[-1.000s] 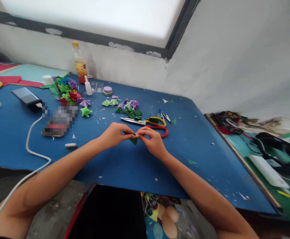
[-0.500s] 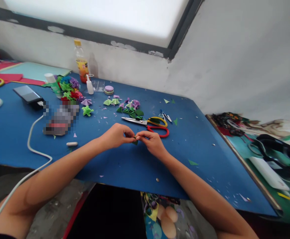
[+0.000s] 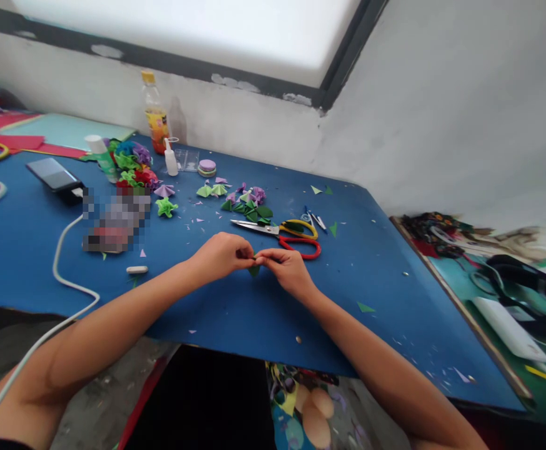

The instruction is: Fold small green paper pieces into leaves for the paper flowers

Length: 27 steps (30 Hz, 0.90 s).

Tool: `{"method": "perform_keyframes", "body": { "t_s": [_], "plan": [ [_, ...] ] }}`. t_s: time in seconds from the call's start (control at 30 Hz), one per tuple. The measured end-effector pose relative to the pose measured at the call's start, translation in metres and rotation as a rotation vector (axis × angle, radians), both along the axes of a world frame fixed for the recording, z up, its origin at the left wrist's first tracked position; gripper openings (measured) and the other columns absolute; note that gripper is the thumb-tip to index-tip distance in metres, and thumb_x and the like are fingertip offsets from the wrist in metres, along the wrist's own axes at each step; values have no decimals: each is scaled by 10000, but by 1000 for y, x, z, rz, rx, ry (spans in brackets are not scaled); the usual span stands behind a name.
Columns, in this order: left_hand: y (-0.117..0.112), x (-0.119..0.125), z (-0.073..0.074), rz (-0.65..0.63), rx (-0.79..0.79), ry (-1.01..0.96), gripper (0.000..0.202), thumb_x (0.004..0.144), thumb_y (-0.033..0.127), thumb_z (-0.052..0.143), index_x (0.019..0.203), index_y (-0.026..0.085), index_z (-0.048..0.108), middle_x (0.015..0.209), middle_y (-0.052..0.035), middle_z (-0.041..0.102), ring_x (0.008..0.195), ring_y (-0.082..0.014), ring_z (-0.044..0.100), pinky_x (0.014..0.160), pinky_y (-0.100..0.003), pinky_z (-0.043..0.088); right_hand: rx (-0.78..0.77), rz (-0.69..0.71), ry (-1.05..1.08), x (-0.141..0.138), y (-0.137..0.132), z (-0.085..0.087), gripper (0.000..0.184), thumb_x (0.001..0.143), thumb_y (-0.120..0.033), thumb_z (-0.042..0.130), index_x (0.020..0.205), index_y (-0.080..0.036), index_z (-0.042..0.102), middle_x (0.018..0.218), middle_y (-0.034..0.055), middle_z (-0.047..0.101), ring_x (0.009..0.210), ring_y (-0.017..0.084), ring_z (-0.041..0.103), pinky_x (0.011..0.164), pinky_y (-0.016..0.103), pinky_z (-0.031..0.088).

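A small piece of dark green paper is pinched between my two hands above the near part of the blue table. My left hand grips its left side with thumb and fingers. Opposite, my right hand has its fingertips closed on the right side. The fingers cover most of the paper; a pointed part hangs below them. Just beyond my hands lie scissors with one yellow and one red handle. Folded green paper pieces and purple ones are heaped behind the scissors.
At the back stand a juice bottle, a small white squeeze bottle and a glue stick beside colourful paper flowers. A phone with a white cable is on the left. Paper scraps dot the table.
More of the green paper shows below my fingertips now. Both hands keep their pinch in nearly the same place; the whole view has shifted slightly.
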<state>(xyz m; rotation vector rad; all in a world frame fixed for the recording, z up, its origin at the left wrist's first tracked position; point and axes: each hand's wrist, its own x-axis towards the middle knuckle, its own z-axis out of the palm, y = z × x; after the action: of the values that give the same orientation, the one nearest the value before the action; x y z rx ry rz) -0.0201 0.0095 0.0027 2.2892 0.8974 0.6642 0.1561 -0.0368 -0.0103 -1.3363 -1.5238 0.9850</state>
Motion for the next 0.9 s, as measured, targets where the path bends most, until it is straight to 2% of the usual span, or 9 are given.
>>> {"method": "perform_keyframes", "body": {
  "t_s": [0.17, 0.37, 0.6, 0.77, 0.9],
  "plan": [
    [0, 1, 0, 3, -22, -24, 100, 712, 247, 660, 679, 154, 675, 631, 1, 666, 591, -95, 575, 568, -188, 404, -42, -14, 20, -3, -2, 2, 138, 666, -311, 675, 714, -194, 732, 685, 4, 710, 671, 155, 642, 713, 282, 499],
    [-1, -1, 1, -41, 9, -91, 192, 787, 312, 602, 750, 149, 696, 685, -23, 676, 624, -102, 581, 584, -193, 422, 35, -32, -25, -1, -1, 6, 200, 706, -368, 658, 772, -193, 730, 743, 18, 721, 701, 162, 649, 714, 290, 505],
    [1, -3, 3, -124, 83, -70, 233, 860, 227, 477, 864, 151, 697, 772, -40, 662, 680, -109, 576, 635, -208, 432, 141, -32, -164, 5, -1, 8, 218, 740, -367, 635, 821, -186, 726, 789, 33, 726, 748, 178, 661, 731, 292, 507],
    [2, -2, 1, -120, 92, -38, 225, 861, 202, 471, 919, 155, 683, 816, -45, 664, 738, -125, 589, 680, -223, 443, 162, -21, -202, 6, -1, 9, 204, 753, -346, 624, 829, -186, 725, 810, 36, 730, 773, 185, 668, 745, 293, 510],
    [3, -2, -3, -109, 126, -18, 217, 858, 223, 489, 887, 159, 694, 800, -45, 665, 720, -125, 591, 681, -226, 440, 162, -10, -207, 4, -1, 8, 184, 762, -335, 616, 815, -197, 725, 822, 30, 732, 779, 184, 671, 749, 296, 514]
  ]
}}
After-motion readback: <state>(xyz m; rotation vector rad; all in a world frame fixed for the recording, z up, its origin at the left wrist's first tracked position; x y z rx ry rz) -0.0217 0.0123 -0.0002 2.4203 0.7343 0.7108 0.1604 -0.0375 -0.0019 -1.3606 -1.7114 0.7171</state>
